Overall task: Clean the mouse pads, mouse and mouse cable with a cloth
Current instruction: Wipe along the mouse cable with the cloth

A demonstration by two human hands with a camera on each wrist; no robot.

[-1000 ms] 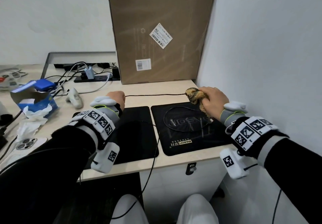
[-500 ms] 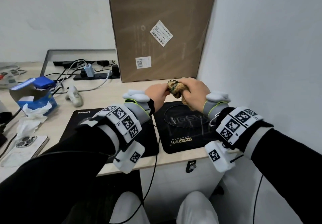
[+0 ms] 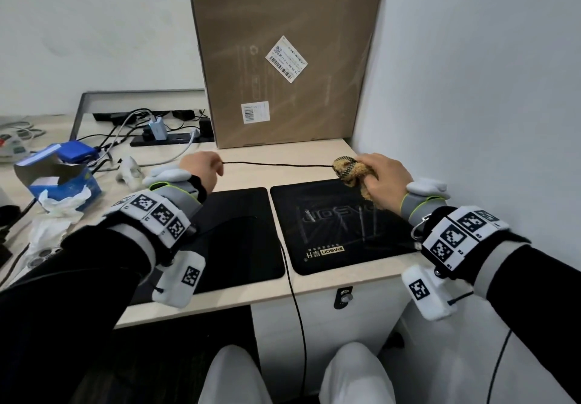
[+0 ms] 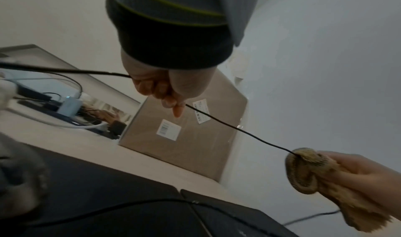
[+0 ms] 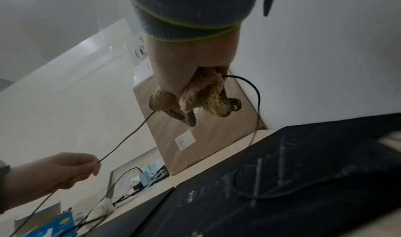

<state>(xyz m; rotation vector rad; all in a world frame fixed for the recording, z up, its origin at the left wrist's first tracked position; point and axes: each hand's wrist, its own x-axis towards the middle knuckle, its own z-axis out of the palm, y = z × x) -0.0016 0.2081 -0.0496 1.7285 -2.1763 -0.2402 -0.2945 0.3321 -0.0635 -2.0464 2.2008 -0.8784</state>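
A thin black mouse cable (image 3: 276,164) (image 4: 238,129) (image 5: 125,138) runs taut above the back of the desk between my hands. My left hand (image 3: 220,167) (image 4: 175,107) pinches it at its left end. My right hand (image 3: 361,170) (image 5: 195,86) grips a bunched tan cloth (image 3: 349,169) (image 4: 308,170) (image 5: 201,100) wrapped round the cable. Two black mouse pads lie side by side below: a plain left one (image 3: 239,230) and a printed right one (image 3: 339,224) with a cable loop on it. A whitish mouse-shaped object (image 3: 127,170) lies left of my left hand.
A tall cardboard box (image 3: 283,57) leans at the back, and a wall (image 3: 471,89) stands close on the right. A blue tissue box (image 3: 59,177), a power strip with chargers (image 3: 163,133) and a phone (image 3: 41,252) sit on the left. Cable hangs over the front edge (image 3: 295,293).
Half a second ago both hands met at the cloth over the right pad. Now the left hand is further left and the right hand further right, with the cable taut between them.
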